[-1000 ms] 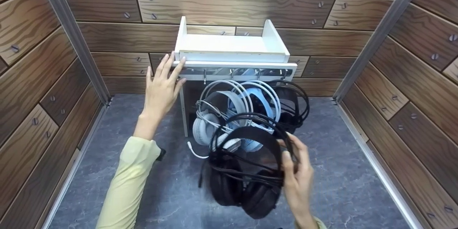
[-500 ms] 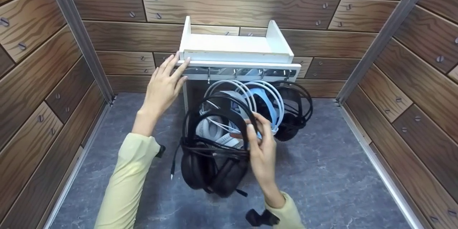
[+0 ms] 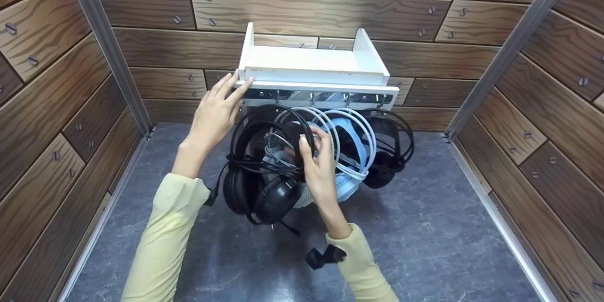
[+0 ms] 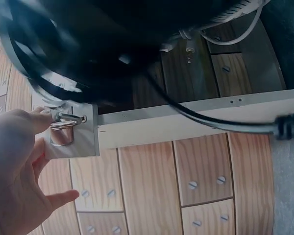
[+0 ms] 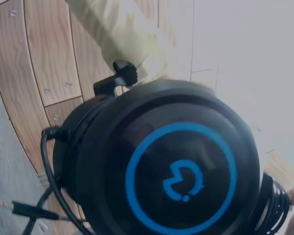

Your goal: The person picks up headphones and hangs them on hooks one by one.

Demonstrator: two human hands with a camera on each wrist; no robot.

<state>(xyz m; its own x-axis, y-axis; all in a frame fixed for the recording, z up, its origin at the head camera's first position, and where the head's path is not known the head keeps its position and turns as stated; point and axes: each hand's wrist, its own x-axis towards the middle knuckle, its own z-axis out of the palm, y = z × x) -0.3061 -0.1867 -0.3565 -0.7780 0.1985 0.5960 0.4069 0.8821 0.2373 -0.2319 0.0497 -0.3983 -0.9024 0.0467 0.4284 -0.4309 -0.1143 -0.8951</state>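
Observation:
My right hand (image 3: 321, 174) grips black headphones (image 3: 278, 200) by the side of their headband and the coiled cable. In the head view they hang before the leftmost hook (image 3: 277, 96) of a white rack (image 3: 325, 87); whether the band touches the hook, I cannot tell. An ear cup (image 5: 181, 171) with a blue ring fills much of the right wrist view. My left hand (image 3: 212, 115) rests on the rack's left end, fingers extended along its top edge. Light blue headphones (image 3: 354, 139) hang further right, and white ones are mostly hidden behind the black pair.
Another black pair of headphones (image 3: 381, 170) hangs at the rack's right end. Above the hooks is a white shelf (image 3: 302, 59) with raised sides. Wood-patterned walls (image 3: 302, 7) surround a grey marbled floor (image 3: 424, 231). A loose plug (image 5: 34, 210) dangles from the held headphones.
My right hand has carried the black headphones left and up toward the rack's left end, covering the white pair. My left hand has stayed on the rack.

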